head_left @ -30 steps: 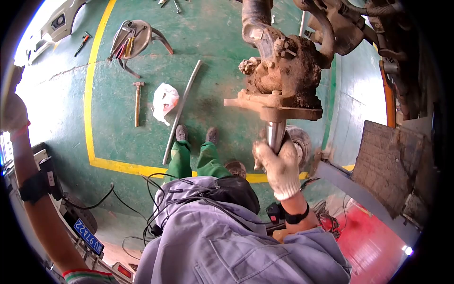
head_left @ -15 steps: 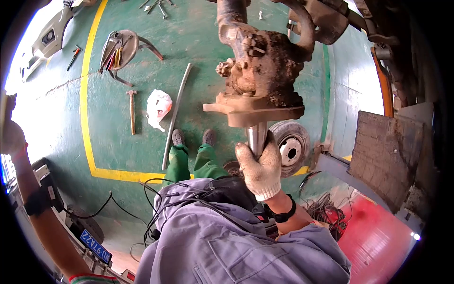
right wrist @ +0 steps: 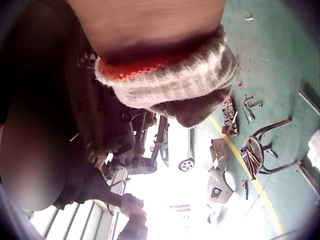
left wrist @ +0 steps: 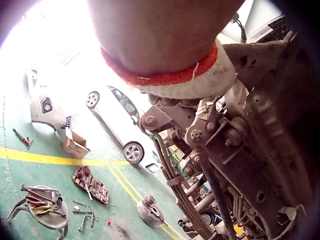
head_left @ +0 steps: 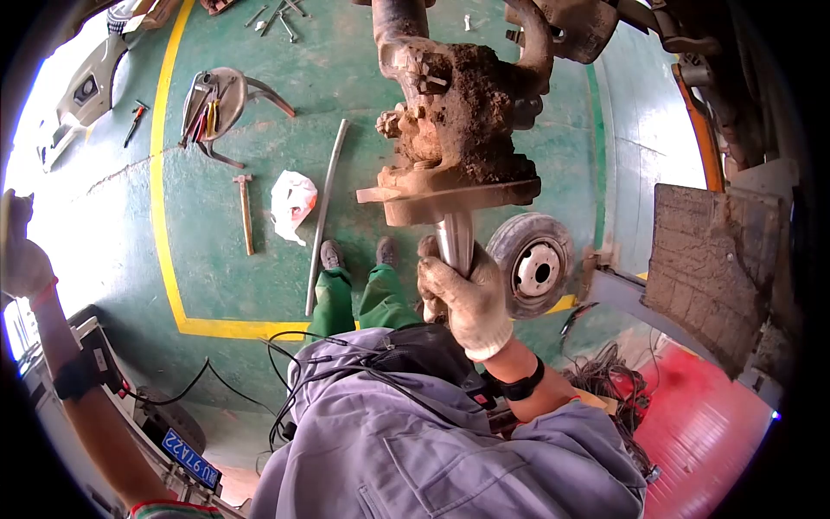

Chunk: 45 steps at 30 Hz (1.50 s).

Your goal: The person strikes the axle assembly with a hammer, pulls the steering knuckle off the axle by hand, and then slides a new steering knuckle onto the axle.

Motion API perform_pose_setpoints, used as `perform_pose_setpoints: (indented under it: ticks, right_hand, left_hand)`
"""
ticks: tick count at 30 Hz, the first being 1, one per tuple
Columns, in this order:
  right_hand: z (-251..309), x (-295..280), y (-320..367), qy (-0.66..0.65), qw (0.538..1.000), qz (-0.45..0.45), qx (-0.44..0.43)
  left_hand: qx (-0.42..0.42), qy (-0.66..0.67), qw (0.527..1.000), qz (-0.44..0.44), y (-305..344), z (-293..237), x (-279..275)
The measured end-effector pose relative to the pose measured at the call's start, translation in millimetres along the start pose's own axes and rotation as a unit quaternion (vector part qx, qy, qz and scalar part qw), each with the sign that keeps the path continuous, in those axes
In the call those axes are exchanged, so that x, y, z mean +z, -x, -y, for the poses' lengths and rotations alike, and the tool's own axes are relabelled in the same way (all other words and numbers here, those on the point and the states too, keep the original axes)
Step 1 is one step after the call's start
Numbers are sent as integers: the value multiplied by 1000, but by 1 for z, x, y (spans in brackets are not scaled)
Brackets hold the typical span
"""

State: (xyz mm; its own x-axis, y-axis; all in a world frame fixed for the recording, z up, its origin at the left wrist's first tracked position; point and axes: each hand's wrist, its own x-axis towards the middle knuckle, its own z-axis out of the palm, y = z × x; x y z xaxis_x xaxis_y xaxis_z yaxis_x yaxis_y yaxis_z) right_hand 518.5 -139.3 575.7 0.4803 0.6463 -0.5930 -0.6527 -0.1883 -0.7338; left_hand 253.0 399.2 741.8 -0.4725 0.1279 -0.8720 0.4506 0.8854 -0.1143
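A muddy axle part [head_left: 471, 104] looms over the green floor [head_left: 207, 268], where 1 wheel [head_left: 527, 275] rests. The left hand [head_left: 24, 261] is far left, fingers unclear. The right hand [head_left: 471, 303] has fingers clamped around the shiny shaft [head_left: 456, 242] at the axle part's near end.

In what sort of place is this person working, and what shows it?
Most likely a vehicle repair workshop: a loose wheel and a hammer are on the green floor, a stool holds tools, and the right hand grips a shiny shaft below a dirt-caked assembly.
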Motion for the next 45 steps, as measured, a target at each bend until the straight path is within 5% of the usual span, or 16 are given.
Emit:
perform_pose_setpoints:
  ticks: [6,17,23,26,28,31,36,45]
  right_hand:
    - [1,-15,0,-108,985,61,118]
    - [-33,61,-8,-206,978,-12,0]
    - [-47,116,-34,-309,951,-16,4]
    - [-47,112,-35,-333,943,16,9]
    - [-46,104,-35,-334,941,62,17]
    - [-42,93,-37,-354,928,111,34]
    - [-41,80,-48,-374,902,210,49]
    - [-29,70,-38,-313,923,195,110]
  left_hand:
    - [25,-42,998,27,-29,-23,-38]
    - [39,-35,998,29,-16,-12,-23]
    - [166,-57,984,-18,-38,-11,-26]
    - [392,-77,912,-88,-77,-12,-46]
    - [595,-67,788,-142,-118,-13,-63]
    - [748,-42,637,-183,-148,-12,-72]
    - [818,-7,537,-206,-155,-9,-71]
    - [855,20,471,-214,-150,-10,-66]
